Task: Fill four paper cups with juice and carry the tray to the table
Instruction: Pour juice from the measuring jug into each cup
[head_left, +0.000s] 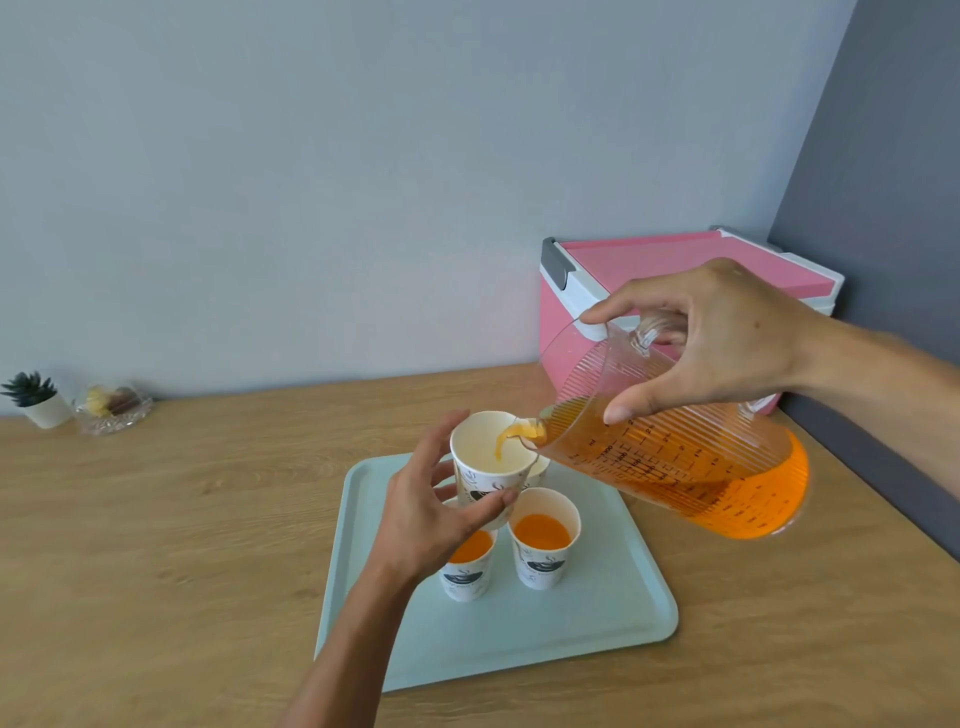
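Note:
My right hand (711, 343) grips the handle of a clear ribbed measuring jug (675, 457), tilted left and partly full of orange juice. Juice streams from its spout into a white paper cup (488, 452) that my left hand (436, 514) holds lifted above the pale green tray (597, 618). Two paper cups stand on the tray with juice in them: one (544, 538) at the centre, one (467, 569) partly hidden under my left hand. A fourth cup (540, 470) peeks out behind the lifted cup, its contents hidden.
The tray lies on a wooden counter (182, 545) against a grey wall. A pink cooler box (649, 270) stands at the back right behind the jug. A small potted plant (36, 397) and a glass dish (111, 410) sit at the far left.

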